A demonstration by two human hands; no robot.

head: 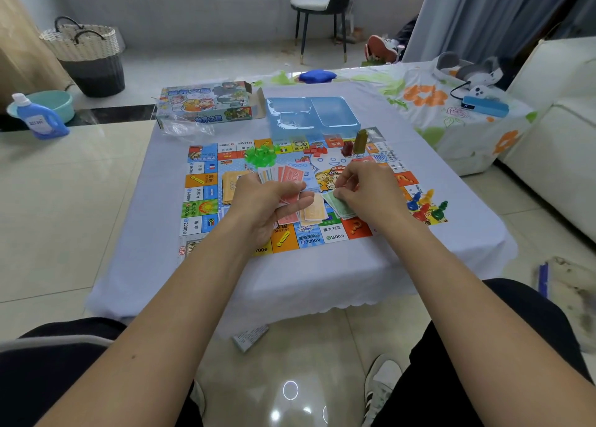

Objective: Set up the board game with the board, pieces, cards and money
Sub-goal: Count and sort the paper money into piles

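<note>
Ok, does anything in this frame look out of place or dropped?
Yes: a folded printed paper leaflet lies on the tiled floor under the near table edge, apparently fallen. On the colourful paper game board, the bright green plastic houses sit in a loose heap, and a crumpled clear plastic bag lies beside the box.

Your way across the middle of the game board (206, 213) is crowded with loose paper money (314, 212), with green houses (259, 154) and red houses (317, 150) heaped toward its far edge and two tall tokens (354, 144) standing upright just beside them. Coloured pawns (427, 205) cluster at the board's right edge. Bare tablecloth (306, 272) lies open along the near side, while the blue plastic tray (311, 115) and game box (206, 104) block the far side.
</note>
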